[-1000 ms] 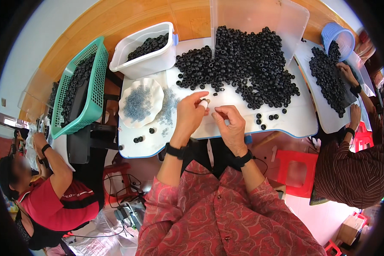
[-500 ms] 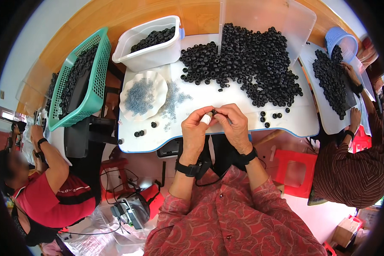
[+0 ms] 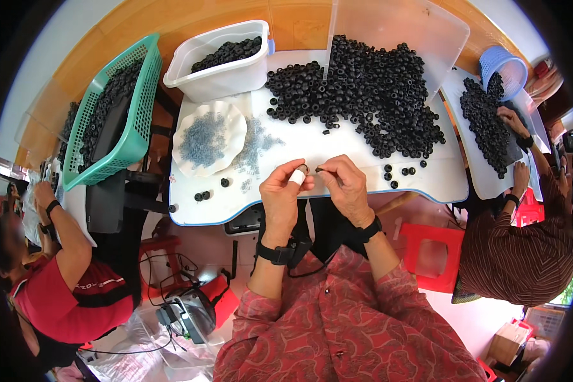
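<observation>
Over the near edge of the white table, both my hands are raised with bent fingers, a small gap between their fingertips. My left hand [image 3: 281, 197], with a white wrap [image 3: 297, 176] round one finger, is closed in a pinch; a small dark thing shows at its fingertips, too small to name. My right hand [image 3: 348, 191] pinches a small black part [image 3: 319, 170] between thumb and forefinger. Beyond them spreads a large heap of round black plastic parts [image 3: 388, 95] with holes. To the left, a white wavy-rimmed plate [image 3: 238, 127] holds small clear pieces, and more clear pieces [image 3: 256, 146] lie beside it.
A white bin [image 3: 226, 83] of black parts stands at the back left, beside a green basket [image 3: 143, 108]. A clear plastic panel [image 3: 439, 38] rises behind the heap. Loose black parts [image 3: 388, 175] lie near the front edge. Co-workers sit on either side; red stools [image 3: 433, 254] stand below.
My hands, fingertips together before, have drawn slightly apart, the small black part staying in my right fingers. The whole view has shifted a little. The co-worker's hand at the right has moved.
</observation>
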`<state>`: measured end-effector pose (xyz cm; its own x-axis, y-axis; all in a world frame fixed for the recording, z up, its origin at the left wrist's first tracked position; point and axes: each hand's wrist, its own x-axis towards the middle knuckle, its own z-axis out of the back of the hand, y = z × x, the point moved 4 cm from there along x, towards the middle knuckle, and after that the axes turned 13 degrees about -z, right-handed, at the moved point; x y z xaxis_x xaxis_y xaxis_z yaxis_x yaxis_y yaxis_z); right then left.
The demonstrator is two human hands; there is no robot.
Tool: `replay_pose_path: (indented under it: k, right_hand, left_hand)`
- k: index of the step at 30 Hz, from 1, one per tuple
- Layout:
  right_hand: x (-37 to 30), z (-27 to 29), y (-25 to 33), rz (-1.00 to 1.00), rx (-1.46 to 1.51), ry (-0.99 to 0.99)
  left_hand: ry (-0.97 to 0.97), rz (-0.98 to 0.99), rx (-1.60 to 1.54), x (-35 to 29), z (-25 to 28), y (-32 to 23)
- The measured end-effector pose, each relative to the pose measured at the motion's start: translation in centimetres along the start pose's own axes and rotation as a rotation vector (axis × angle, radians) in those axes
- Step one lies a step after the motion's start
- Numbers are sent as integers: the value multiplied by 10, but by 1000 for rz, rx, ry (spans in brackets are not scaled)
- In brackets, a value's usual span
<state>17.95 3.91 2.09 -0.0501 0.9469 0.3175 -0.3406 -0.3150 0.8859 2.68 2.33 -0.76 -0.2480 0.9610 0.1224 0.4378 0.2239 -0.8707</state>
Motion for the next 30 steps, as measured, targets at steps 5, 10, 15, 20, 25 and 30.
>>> replay_pose_path:
  k: [5,10,15,20,25,30]
  right_hand:
    - [2,3,-10,-60,119,-17]
    - [0,2,-8,-100,168,-5]
    - [0,8,0,-74,-62,-84]
    - [12,20,-7,-60,-256,-174]
    - [20,24,-18,-32,-446,-212]
    - [19,3,4,-6,-550,-278]
  left_hand:
    - [23,107,-310,-6,3,-4]
    - [26,180,-457,-15,6,-10]
    - [16,206,-485,-18,16,-5]
    - [86,198,-516,-21,20,-4]
    - [147,238,-452,-37,21,-3]
    - [116,217,-406,-42,29,-14]
